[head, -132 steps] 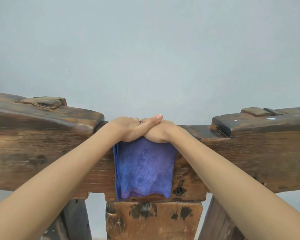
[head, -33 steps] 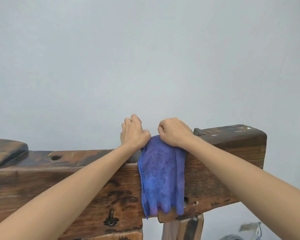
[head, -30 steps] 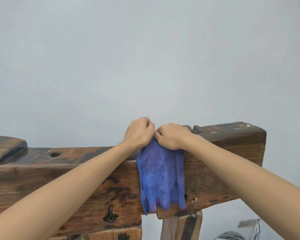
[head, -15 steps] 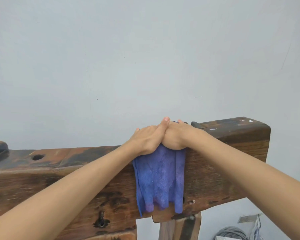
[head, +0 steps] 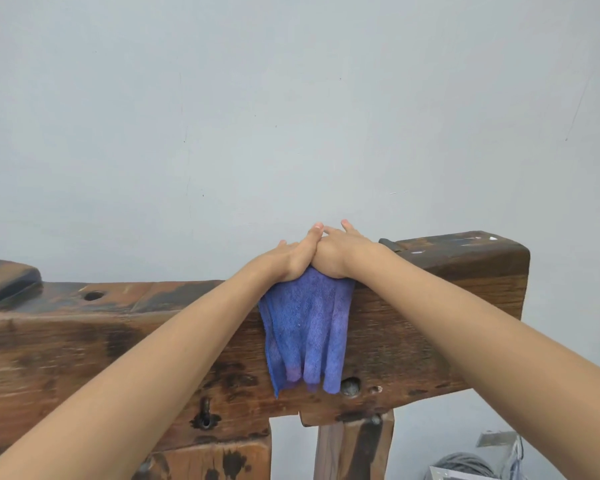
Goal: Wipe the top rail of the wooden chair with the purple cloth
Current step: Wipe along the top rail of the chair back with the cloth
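The wooden chair's dark, worn top rail [head: 146, 299] runs across the view, ending at a raised block on the right [head: 465, 251]. The purple cloth [head: 305, 327] is draped over the rail right of centre and hangs down its front face. My left hand [head: 288, 258] and my right hand [head: 340, 251] lie side by side on the cloth at the rail's top, touching each other, fingers stretched out flat toward the wall. The cloth under the palms is hidden.
A plain pale wall fills the background close behind the rail. A round hole [head: 93, 295] sits in the rail's top at left. Chair posts [head: 354, 445] stand below. Grey cables and a metal bracket [head: 478, 459] lie on the floor at lower right.
A second ago both hands had curled fingers bunched on the cloth. The fingers have since flattened and the hands now press together on top of the cloth, slightly further right along the rail.
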A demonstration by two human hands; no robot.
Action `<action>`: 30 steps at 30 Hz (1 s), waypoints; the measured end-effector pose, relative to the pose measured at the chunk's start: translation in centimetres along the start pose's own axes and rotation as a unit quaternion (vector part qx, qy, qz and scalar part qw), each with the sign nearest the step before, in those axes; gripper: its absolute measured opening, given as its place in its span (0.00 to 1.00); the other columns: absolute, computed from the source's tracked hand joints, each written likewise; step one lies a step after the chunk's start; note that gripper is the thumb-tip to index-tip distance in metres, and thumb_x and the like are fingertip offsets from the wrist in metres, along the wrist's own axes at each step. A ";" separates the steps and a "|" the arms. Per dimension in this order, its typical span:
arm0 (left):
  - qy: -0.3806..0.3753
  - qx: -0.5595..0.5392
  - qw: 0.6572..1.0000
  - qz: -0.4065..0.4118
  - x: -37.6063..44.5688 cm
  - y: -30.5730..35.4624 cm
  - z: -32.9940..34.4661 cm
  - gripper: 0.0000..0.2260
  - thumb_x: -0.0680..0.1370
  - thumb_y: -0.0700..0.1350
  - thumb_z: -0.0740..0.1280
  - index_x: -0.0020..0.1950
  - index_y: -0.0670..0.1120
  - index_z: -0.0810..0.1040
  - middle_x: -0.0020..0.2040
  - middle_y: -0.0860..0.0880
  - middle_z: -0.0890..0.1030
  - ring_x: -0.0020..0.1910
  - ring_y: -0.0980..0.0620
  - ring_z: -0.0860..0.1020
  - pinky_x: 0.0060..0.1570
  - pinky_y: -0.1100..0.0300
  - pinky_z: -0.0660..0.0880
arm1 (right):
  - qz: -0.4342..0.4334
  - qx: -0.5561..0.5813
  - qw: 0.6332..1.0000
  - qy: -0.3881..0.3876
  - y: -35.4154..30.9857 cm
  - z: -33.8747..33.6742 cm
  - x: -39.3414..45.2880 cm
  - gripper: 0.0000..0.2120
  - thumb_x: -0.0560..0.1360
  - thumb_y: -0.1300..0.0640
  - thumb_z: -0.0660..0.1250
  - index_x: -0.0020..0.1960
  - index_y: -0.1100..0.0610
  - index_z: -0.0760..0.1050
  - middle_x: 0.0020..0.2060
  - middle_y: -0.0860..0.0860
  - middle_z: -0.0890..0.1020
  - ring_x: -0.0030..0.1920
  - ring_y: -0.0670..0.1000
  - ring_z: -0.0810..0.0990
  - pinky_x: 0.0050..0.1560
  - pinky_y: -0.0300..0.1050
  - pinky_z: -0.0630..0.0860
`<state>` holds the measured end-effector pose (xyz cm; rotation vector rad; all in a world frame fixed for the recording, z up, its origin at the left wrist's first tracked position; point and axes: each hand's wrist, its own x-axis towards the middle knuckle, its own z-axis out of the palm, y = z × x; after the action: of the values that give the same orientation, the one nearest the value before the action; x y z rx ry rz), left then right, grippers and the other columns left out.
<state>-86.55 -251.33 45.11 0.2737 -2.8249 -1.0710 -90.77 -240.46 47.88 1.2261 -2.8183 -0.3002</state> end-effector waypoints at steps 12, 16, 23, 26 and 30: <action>0.023 0.125 0.987 0.103 -3.3 0.0 1.3 0.42 0.77 0.71 0.34 0.80 0.50 0.65 0.79 0.50 0.68 0.81 0.48 0.60 0.79 0.43 0.52 | -0.044 -0.036 0.985 0.164 2.9 2.9 -6.7 0.27 0.84 0.45 0.41 0.75 0.53 0.68 0.70 0.52 0.76 0.68 0.57 0.75 0.65 0.51 0.67; 0.021 0.135 0.987 0.079 -3.6 0.0 1.5 0.34 0.83 0.64 0.36 0.84 0.49 0.56 0.83 0.48 0.59 0.83 0.50 0.54 0.80 0.44 0.48 | -0.012 -0.077 0.979 0.187 4.8 3.6 -7.4 0.27 0.86 0.47 0.42 0.81 0.51 0.62 0.79 0.46 0.68 0.82 0.47 0.58 0.82 0.55 0.47; 0.038 0.118 0.990 0.069 -3.6 0.3 1.7 0.31 0.83 0.63 0.35 0.84 0.53 0.51 0.84 0.49 0.56 0.84 0.48 0.51 0.80 0.43 0.45 | 0.051 -0.021 0.978 0.204 3.4 2.2 -7.2 0.22 0.83 0.54 0.51 0.70 0.60 0.74 0.73 0.52 0.76 0.83 0.52 0.55 0.81 0.57 0.48; 0.047 0.068 0.993 0.084 -3.8 0.2 1.8 0.31 0.83 0.63 0.33 0.84 0.56 0.52 0.84 0.52 0.57 0.84 0.48 0.51 0.80 0.43 0.42 | -0.014 0.066 0.969 0.236 0.3 2.2 -6.7 0.19 0.82 0.57 0.52 0.65 0.60 0.76 0.66 0.55 0.80 0.76 0.57 0.68 0.72 0.52 0.64; 0.062 0.058 0.993 0.081 -4.1 -0.1 2.0 0.31 0.84 0.60 0.34 0.83 0.54 0.57 0.79 0.48 0.67 0.81 0.47 0.60 0.79 0.41 0.48 | -0.028 0.078 0.963 0.257 -0.7 3.6 -6.5 0.16 0.83 0.54 0.52 0.59 0.54 0.78 0.56 0.51 0.83 0.58 0.55 0.80 0.49 0.45 0.64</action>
<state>-82.87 -249.27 43.38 0.1128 -2.7472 -0.8288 -86.25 -235.60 44.41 1.1974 -2.3930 0.2176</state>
